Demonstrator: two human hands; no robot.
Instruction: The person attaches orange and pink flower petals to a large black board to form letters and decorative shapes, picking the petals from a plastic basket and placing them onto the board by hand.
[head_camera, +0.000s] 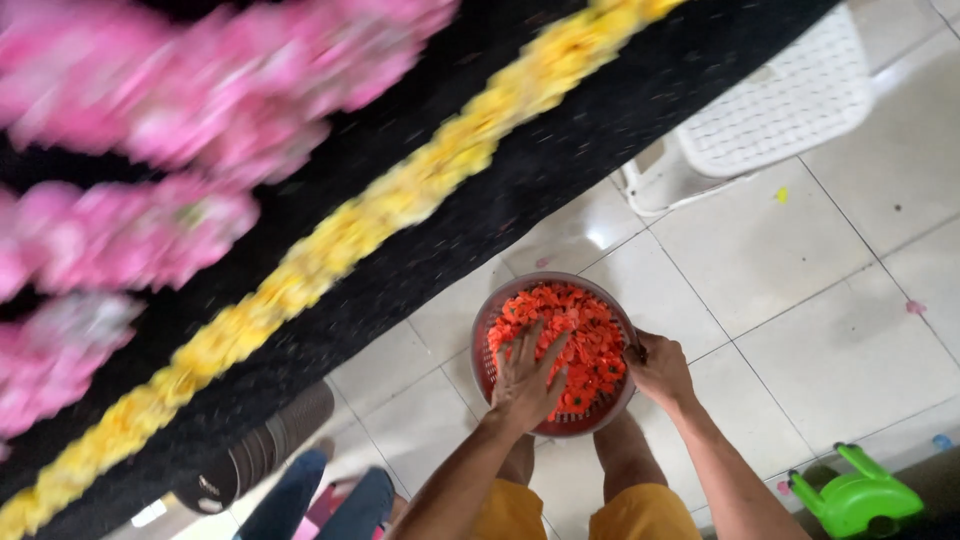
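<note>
A round pinkish-red plastic basket (482, 330) full of small orange-red flowers (575, 325) sits on my knees, above the tiled floor. My left hand (527, 380) lies flat on the flowers with fingers spread, near the basket's front rim. My right hand (657, 368) grips the basket's right rim with curled fingers. Both forearms reach up from the bottom of the view, over my yellow shorts (640, 515).
A black board (520, 170) carries a diagonal band of yellow flowers (400, 200) and blurred pink flowers (150, 150) at upper left. A white plastic basket (780, 100) lies on the grey tiles at top right. A green plastic stool (860, 495) is at bottom right, a stack of dark bowls (260, 455) at bottom left.
</note>
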